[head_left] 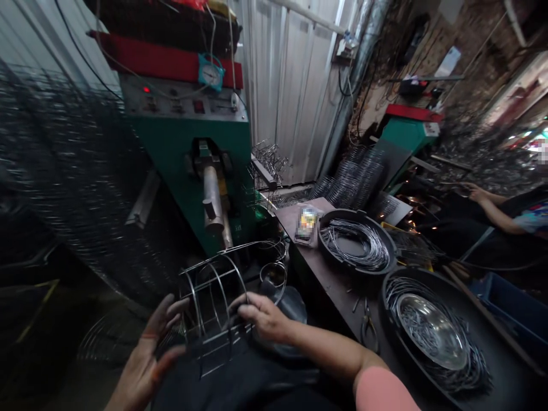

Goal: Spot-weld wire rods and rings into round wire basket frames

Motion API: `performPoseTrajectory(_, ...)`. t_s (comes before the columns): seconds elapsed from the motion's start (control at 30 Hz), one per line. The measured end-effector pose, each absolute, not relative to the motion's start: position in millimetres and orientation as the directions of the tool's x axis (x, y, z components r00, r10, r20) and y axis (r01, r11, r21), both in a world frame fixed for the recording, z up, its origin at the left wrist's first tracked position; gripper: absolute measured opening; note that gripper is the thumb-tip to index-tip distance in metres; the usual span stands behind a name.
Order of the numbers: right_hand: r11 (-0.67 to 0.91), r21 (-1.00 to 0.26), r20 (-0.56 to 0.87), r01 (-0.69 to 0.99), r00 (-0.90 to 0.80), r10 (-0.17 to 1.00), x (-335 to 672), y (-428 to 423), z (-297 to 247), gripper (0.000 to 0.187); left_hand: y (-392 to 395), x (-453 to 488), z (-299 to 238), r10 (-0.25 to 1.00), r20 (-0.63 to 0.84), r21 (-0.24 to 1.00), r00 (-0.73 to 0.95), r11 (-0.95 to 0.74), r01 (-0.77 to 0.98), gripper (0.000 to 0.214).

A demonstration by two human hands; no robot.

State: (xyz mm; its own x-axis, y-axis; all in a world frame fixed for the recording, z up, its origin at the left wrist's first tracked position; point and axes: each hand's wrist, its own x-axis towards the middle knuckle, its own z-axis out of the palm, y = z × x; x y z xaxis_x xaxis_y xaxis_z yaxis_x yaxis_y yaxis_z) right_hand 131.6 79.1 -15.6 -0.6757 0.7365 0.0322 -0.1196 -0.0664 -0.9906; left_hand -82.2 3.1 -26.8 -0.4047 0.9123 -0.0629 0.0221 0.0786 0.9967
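A curved cage-like wire frame [209, 281] of bent hoops and straight metal rods is in front of me, below the machine's electrode arm. My right hand [265, 317] pinches one of its wires on the right side, thumb and fingers closed. At the frame's left, my left hand [156, 348] has its fingers spread, the palm turned toward the wires; the fingertips are near the frame, and whether they touch it I cannot tell. Dark cloth lies under the frame over my lap. Behind it stands a green spot-welding machine [171, 148] with a thick metal electrode arm [212, 197].
On the bench [338, 291] at right lie a black round tray [355, 268] of wire rings, pliers [368, 334], and a larger tray holding a steel bowl [432, 331] of short pieces. Wire stacks [64, 182] rise at left. Another person's arm [492, 208] works near sparks at far right.
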Motion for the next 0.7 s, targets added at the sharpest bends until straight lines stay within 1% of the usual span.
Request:
performPoseTrajectory(0.03,-0.145,-0.971,0.020,-0.190,-0.671,0.741,129.6,83.6,-7.7,0.031,-5.4,-84.7,-28.0,0.937,-0.013,0.987,-0.349,0.068,0.145,0.084)
performPoseTrajectory(0.1,-0.257,-0.917,0.012,-0.306,-0.665,0.747,124.9,92.3,6.4,0.032,-19.6,-86.6,-28.3,0.971,0.058,0.948,-0.231,0.019,0.318,0.083)
performPoseTrajectory(0.17,-0.316,-0.875,-0.015,-0.367,-0.633,0.774,120.0,99.4,18.8,0.029,-29.1,-83.5,-26.5,0.979,0.121,0.904,-0.162,-0.042,0.426,0.080)
performPoseTrajectory(0.23,-0.376,-0.832,-0.075,-0.408,-0.588,0.805,115.5,104.3,28.7,0.023,-34.9,-76.2,-25.7,0.974,0.165,0.870,-0.158,-0.069,0.488,0.073)
performPoseTrajectory(0.3,-0.442,-0.785,-0.147,-0.435,-0.561,0.815,111.8,107.2,35.3,0.021,-38.8,-67.2,-29.2,0.969,0.122,0.891,-0.215,-0.011,0.455,0.063)
performPoseTrajectory(0.4,-0.519,-0.729,-0.232,-0.447,-0.552,0.801,107.9,109.1,38.9,0.022,-42.9,-56.2,-43.6,0.947,-0.052,0.959,-0.317,0.137,0.250,0.053)
performPoseTrajectory(0.47,-0.542,-0.710,-0.258,-0.449,-0.551,0.794,106.4,110.4,38.5,0.023,-44.4,-52.5,-54.0,0.928,-0.161,0.968,-0.336,0.215,0.131,0.048)
performPoseTrajectory(0.5,-0.550,-0.701,-0.265,-0.453,-0.551,0.792,105.9,111.3,38.0,0.023,-44.6,-51.5,-57.7,0.920,-0.193,0.966,-0.340,0.238,0.097,0.046)
performPoseTrajectory(0.6,-0.585,-0.661,-0.303,-0.469,-0.547,0.781,105.4,116.2,35.7,0.025,-44.2,-48.7,-58.3,0.909,-0.249,0.959,-0.335,0.280,0.046,0.046)
performPoseTrajectory(0.7,-0.631,-0.608,-0.355,-0.482,-0.546,0.759,106.5,123.5,31.2,0.025,-44.5,-42.0,-45.9,0.911,-0.243,0.954,-0.333,0.286,0.087,0.053)
